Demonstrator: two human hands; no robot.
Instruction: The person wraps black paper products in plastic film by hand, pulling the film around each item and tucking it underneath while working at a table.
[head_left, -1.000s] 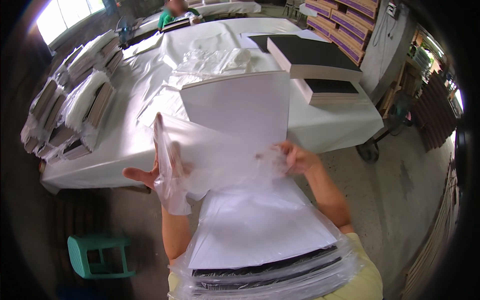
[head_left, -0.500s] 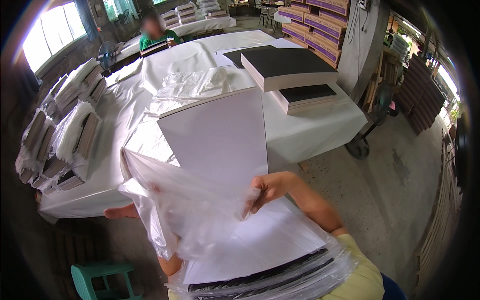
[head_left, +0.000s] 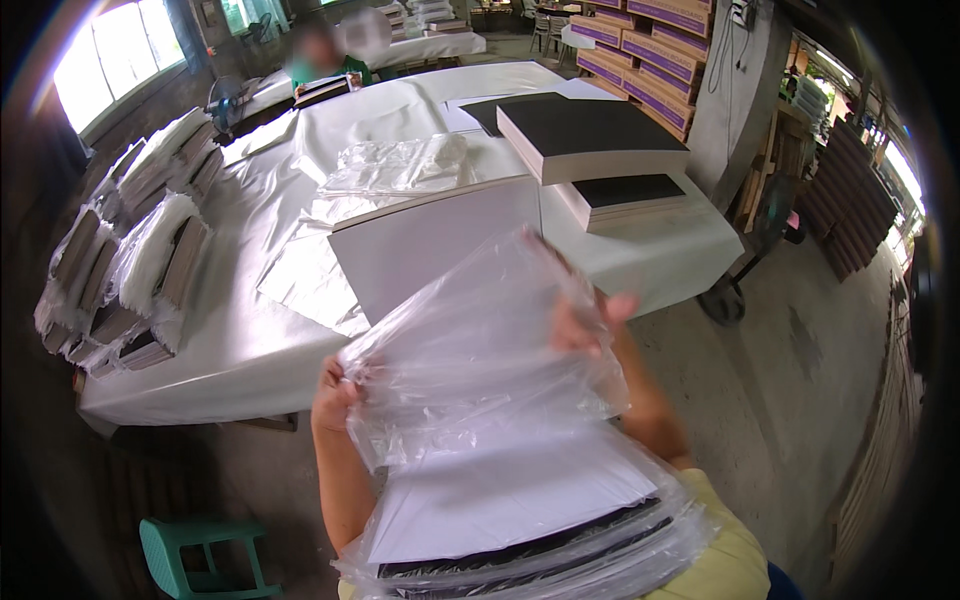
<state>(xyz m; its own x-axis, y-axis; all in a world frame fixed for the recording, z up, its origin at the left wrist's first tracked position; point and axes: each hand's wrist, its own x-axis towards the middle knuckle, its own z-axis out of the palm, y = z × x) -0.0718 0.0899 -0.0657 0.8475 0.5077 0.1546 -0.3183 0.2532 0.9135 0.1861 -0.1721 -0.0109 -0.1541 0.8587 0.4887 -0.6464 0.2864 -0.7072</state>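
A clear plastic bag spreads between my two hands, over the near end of a stack of white boards. Its left edge is pinched in my left hand, with some fingers seen through the film. My right hand is at the bag's right side, partly behind or inside the film; its fingers are spread and somewhat blurred. Against my body lies a white board stack with black edges, wrapped in clear plastic. Beyond the bag, a large white board leans on the table edge.
The white-covered table carries wrapped board bundles at left, folded plastic bags and black-topped board stacks at right. A green stool stands lower left. Across the table sits another person; a fan stands right.
My left hand has come up from beneath the bag to grip its left edge. My right hand has moved up and right, its fingers spreading. The bag has swung right and opened out.
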